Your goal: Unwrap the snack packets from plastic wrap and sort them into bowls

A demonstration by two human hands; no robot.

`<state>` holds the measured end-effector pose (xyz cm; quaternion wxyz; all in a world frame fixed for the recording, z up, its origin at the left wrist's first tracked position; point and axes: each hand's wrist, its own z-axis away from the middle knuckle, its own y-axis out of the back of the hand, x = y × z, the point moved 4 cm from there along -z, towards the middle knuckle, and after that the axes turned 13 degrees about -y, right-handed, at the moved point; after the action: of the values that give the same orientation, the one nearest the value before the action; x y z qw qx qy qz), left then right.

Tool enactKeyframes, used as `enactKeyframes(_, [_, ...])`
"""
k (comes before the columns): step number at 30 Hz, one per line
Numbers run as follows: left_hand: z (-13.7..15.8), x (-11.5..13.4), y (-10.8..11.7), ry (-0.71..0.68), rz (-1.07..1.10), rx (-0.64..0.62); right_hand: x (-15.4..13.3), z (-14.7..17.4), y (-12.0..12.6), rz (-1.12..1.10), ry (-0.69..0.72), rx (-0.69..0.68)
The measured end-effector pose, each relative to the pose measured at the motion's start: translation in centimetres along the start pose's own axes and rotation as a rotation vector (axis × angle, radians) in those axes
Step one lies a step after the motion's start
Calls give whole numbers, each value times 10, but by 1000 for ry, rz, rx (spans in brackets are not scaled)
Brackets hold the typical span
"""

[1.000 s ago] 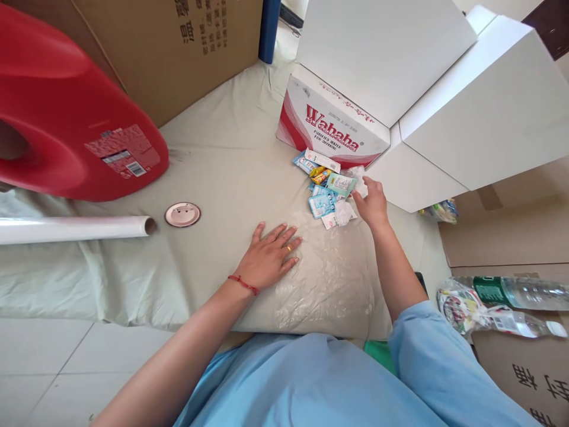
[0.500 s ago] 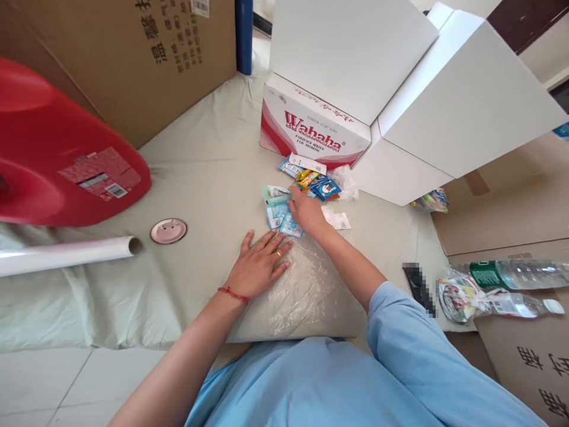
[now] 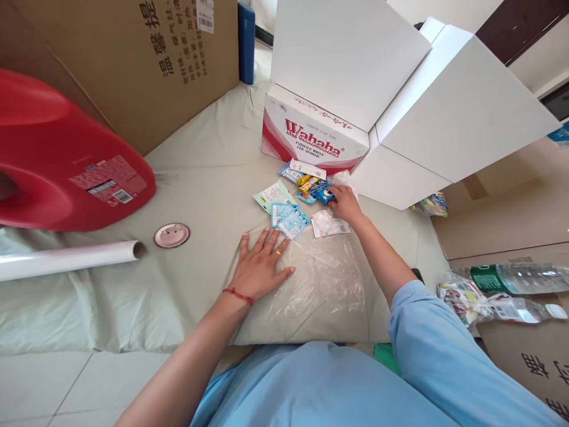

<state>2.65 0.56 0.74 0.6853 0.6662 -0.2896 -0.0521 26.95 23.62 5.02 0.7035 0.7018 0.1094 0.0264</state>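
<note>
My left hand point(image 3: 258, 264) lies flat with fingers spread on a clear plastic bag point(image 3: 322, 279) on the cloth-covered table. Just beyond its fingertips are two light-blue sachets point(image 3: 292, 223), overlapping, beside a pale green packet point(image 3: 272, 194). My right hand point(image 3: 345, 203) is at the right end of a small pile, its fingers curled on a blue snack packet point(image 3: 322, 191). Against that packet lie a yellow packet point(image 3: 307, 181) and a white stick sachet point(image 3: 307, 169). Nearer me, a white sachet point(image 3: 334, 228) sits under crumpled clear plastic.
Behind the pile stands a Wahaha carton point(image 3: 313, 133) with white boxes point(image 3: 413, 112). At left are a red jug point(image 3: 89, 172), a white tube point(image 3: 75, 260) and a round pin badge point(image 3: 172, 235). Plastic bottles point(image 3: 528, 279) lie at right.
My right hand has moved right, from the pale green packet to the blue snack packet. The green packet now lies flat and uncovered. My left hand stays on the plastic bag.
</note>
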Motion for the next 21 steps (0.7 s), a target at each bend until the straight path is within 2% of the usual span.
enactKeyframes(6, [4,-1,2,-30,16,-16,4,1,-4,-23,-24,38])
enactKeyframes(8, [4,-1,2,-35,19,-8,0,1,5,-19,-32,58])
enactKeyframes(10, [4,-1,2,-44,20,1,-13,-3,20,-34,-27,134])
enactKeyframes(13, [4,-1,1,-48,11,9,-55,-16,36,-31,108,192])
enactKeyframes(16, [4,-2,1,-41,-3,7,-109,-33,25,82,291,76])
enactKeyframes(18, [5,-2,0,-43,-7,6,-137,-44,11,170,280,65])
enactKeyframes(21, [6,-2,0,-58,-3,7,-160,-54,-6,237,169,148])
